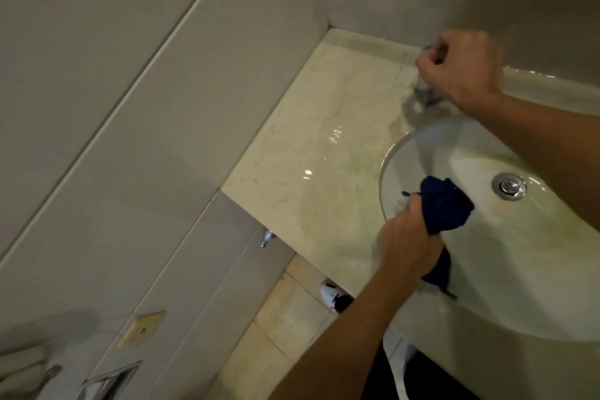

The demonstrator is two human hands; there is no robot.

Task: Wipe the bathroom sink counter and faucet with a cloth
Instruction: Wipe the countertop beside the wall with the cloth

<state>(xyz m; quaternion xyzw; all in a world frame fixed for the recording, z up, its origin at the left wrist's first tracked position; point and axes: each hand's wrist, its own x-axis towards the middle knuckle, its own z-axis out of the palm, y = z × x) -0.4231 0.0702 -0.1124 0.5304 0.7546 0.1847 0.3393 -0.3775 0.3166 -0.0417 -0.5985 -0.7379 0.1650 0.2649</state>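
Two hands are in view, one cloth, one faucet, one sink with one drain, and one desk of pale marble.

The left hand point(406, 247) is closed around the dark blue cloth point(446, 204). Its fingers are curled tight on the middle of the bunched cloth, so that one wad sticks out above the fist over the sink's near-left rim and a shorter tail hangs out below it. The cloth lies just inside the edge of the sink point(519, 269), between the desk's wet surface and the drain point(508, 186), apart from the drain.

The right hand point(461, 70) reaches across the bowl to the faucet point(427, 96) at the back of the desk. Its fingers are curled around the top part of the faucet, gripping it; only the chrome base and a bit of metal above the knuckles show past the hand. The picture is blurred here, so the exact part held cannot be told.

The desk point(311, 153) runs left from the sink into the corner of the tiled wall point(130, 107), with glints of water on it. The cloth and the faucet are well apart, one hand on each.

Below the desk's edge one white shoe point(331, 294) shows on the tiled floor point(285, 318), and a small chrome valve point(267, 236) sticks out from the wall.
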